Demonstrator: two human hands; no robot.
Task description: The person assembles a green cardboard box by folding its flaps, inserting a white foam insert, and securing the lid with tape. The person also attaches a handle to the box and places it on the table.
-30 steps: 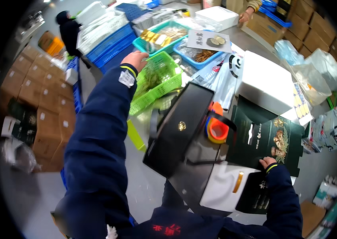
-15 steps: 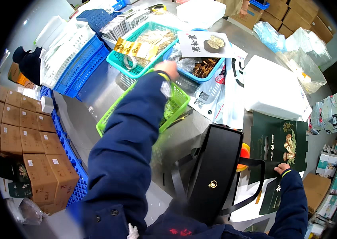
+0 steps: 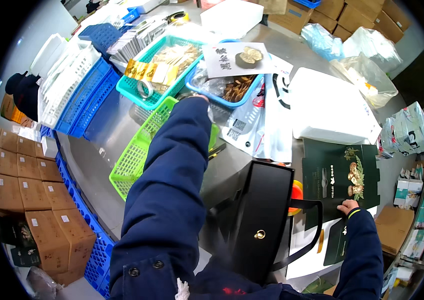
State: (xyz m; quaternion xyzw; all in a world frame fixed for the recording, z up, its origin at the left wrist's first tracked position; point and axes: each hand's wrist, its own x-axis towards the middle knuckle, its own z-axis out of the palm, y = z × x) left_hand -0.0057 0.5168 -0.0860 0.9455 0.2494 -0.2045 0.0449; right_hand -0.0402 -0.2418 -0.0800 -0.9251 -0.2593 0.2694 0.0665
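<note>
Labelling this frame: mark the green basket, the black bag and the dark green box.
green basket (image 3: 134, 162), head view, on its mesh side wall.
black bag (image 3: 262, 210), head view, on its flat front above the gold clasp.
dark green box (image 3: 332, 175), head view, on its lid.

Left arm: stretched far forward and slightly right, dark blue sleeve filling the middle of the view.
Left hand (image 3: 198, 96): mostly hidden past the cuff; grip cannot be told.
Right arm: bent, low at the right.
Right hand (image 3: 347, 206): palm down, fingers (image 3: 342, 209) curled.
</note>
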